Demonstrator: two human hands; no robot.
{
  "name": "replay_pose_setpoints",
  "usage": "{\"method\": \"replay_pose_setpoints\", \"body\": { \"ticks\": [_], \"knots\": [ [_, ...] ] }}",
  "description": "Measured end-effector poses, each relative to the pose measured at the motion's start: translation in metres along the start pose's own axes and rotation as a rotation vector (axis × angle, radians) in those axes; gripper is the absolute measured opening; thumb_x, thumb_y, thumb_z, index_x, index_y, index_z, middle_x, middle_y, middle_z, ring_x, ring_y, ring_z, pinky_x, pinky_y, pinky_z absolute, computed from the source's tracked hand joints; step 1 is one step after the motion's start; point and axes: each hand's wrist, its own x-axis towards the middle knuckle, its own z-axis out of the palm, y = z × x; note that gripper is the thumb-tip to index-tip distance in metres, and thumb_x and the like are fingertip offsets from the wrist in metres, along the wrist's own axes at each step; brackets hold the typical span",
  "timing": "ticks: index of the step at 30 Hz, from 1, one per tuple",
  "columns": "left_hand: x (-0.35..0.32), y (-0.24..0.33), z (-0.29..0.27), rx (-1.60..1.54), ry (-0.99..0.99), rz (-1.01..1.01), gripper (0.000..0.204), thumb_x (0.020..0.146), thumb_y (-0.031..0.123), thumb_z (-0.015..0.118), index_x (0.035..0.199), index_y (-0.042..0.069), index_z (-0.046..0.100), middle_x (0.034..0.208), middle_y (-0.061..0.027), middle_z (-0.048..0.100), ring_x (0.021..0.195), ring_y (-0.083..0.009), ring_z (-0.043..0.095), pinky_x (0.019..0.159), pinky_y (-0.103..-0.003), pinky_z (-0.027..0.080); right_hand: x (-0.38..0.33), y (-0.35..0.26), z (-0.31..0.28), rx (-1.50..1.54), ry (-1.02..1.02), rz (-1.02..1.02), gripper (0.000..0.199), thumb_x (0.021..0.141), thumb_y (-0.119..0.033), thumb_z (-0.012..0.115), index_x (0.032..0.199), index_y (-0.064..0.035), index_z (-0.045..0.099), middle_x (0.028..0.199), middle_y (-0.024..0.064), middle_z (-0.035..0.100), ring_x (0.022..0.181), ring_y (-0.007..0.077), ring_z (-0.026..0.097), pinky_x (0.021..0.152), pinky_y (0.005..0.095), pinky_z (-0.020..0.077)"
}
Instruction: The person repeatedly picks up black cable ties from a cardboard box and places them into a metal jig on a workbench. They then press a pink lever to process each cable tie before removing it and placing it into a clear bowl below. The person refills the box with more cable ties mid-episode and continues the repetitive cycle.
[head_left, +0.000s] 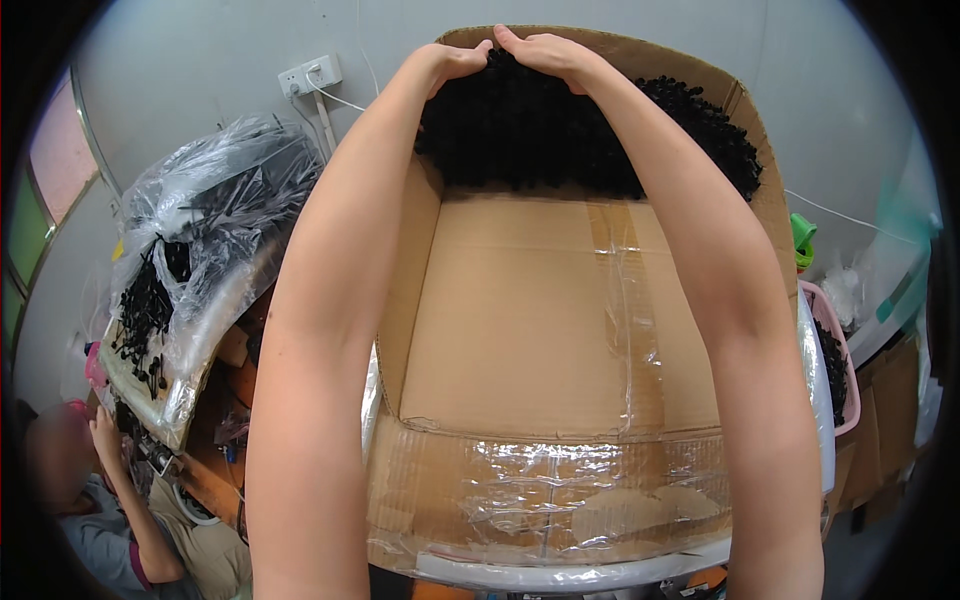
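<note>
We have both arms stretched out over a large cardboard box (540, 330), and both hands meet at its far end. Our left hand (458, 58) is curled, fingers folded down into the heap of small black parts (560, 130) piled against the far wall of the box; our right hand (545, 50) lies just beside it, thumb nearly touching the left, fingers bent over the top of the same heap. Both hands press on or clutch at the black parts, though we cannot tell whether any pieces are truly pinched between the fingers, since the fingertips are buried. Below our hands, toward us, the box floor shows bare cardboard with strips of clear tape (630, 330). Well off to the left of our grip sits a clear plastic bag (215, 230) with more black pieces, and to the right a pink basket (838, 350)
</note>
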Motion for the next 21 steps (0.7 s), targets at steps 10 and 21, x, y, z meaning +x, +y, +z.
{"method": "replay_pose_setpoints", "body": {
  "ticks": [10,21],
  "knots": [
    [-0.027,-0.015,0.028,-0.088,0.234,0.231,0.097,0.086,0.082,0.026,0.156,0.016,0.012,0.162,-0.0177,0.005,0.149,-0.0367,0.004,0.115,-0.059,0.007,0.012,0.026,0.006,0.209,0.004,-0.023,0.108,0.076,-0.089,0.037,0.153,-0.0151,0.026,0.160,0.0207,0.013,0.148,0.0413,0.003,0.110,0.0702,0.0063],
    [-0.014,-0.033,0.033,-0.386,0.496,0.419,0.064,0.095,0.058,0.043,0.134,0.007,0.050,0.136,-0.0266,0.047,0.125,-0.0381,0.047,0.100,-0.045,0.040,-0.044,-0.020,0.012,0.724,-0.007,-0.086,0.062,0.097,-0.049,0.051,0.138,-0.0034,0.050,0.140,0.0199,0.050,0.128,0.0313,0.048,0.106,0.0400,0.0374]
  ]
}}
